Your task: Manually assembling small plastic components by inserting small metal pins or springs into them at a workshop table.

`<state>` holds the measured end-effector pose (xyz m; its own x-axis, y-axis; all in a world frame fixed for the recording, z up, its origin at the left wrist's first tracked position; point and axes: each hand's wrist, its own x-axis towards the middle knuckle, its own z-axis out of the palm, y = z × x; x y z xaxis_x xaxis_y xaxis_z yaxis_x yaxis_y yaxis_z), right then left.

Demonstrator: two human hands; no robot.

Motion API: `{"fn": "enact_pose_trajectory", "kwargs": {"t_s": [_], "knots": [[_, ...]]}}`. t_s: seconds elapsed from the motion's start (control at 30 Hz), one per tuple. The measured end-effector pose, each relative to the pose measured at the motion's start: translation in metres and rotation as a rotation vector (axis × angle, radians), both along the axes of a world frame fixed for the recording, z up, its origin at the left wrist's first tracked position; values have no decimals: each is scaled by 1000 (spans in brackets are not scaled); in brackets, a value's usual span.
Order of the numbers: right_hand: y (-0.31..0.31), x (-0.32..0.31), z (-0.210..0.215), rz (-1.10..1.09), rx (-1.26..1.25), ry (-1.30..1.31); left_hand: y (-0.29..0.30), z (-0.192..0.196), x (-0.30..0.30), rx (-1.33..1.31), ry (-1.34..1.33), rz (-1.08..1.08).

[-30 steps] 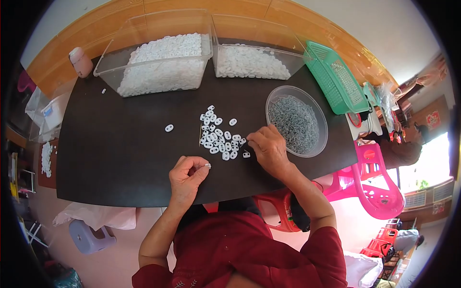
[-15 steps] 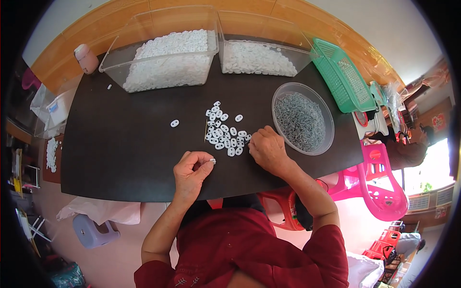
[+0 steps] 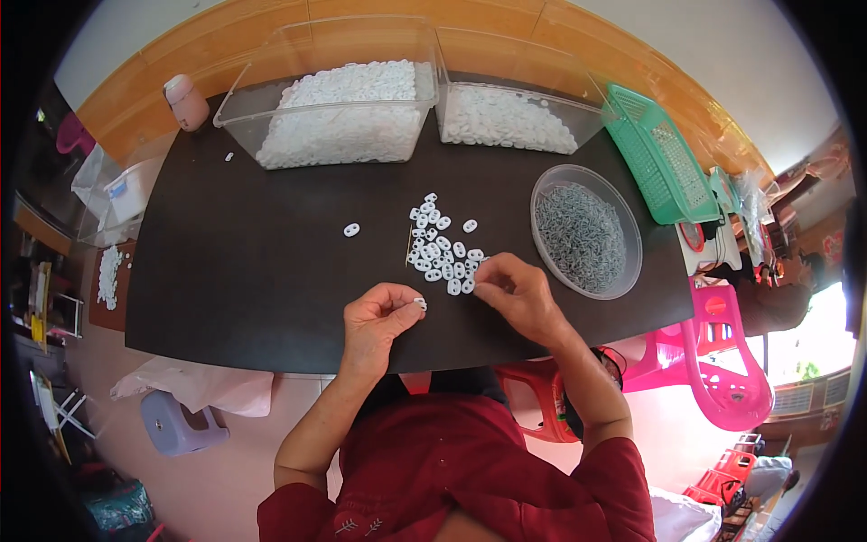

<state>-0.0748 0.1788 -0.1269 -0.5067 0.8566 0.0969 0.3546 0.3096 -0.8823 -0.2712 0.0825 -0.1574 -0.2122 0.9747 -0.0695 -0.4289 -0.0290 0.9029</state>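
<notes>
While the left hand [image 3: 372, 323] pinches a white piece [image 3: 421, 304], the right hand [image 3: 524, 302] curls loosely, contents unclear.

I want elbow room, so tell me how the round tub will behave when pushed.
The round tub is probably heavy for its size, given its heap of metallic-looking pins. Its broad shape should resist tipping. Its thin-looking clear wall may flex.

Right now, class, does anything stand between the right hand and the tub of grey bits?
Nothing visible does. Only dark table shows between the right hand and the tub; the loose white pieces lie on the hand's other side.
</notes>
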Motion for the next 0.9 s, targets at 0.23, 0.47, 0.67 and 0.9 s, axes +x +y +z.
{"fn": "enact_pose_trajectory", "kwargs": {"t_s": [0.23,0.47,0.67,0.9], "knots": [[-16,-18,-5,187,-418,382,-2,7,6,-102,-170,-60],[-26,-25,-10,157,-453,487,-4,6,13,-67,-149,-73],[-28,-24,-9,113,-402,428,-5,4,15,-61,-101,-62],[-32,-25,-14,62,-276,336,-9,4,21,-41,110,1]]}}
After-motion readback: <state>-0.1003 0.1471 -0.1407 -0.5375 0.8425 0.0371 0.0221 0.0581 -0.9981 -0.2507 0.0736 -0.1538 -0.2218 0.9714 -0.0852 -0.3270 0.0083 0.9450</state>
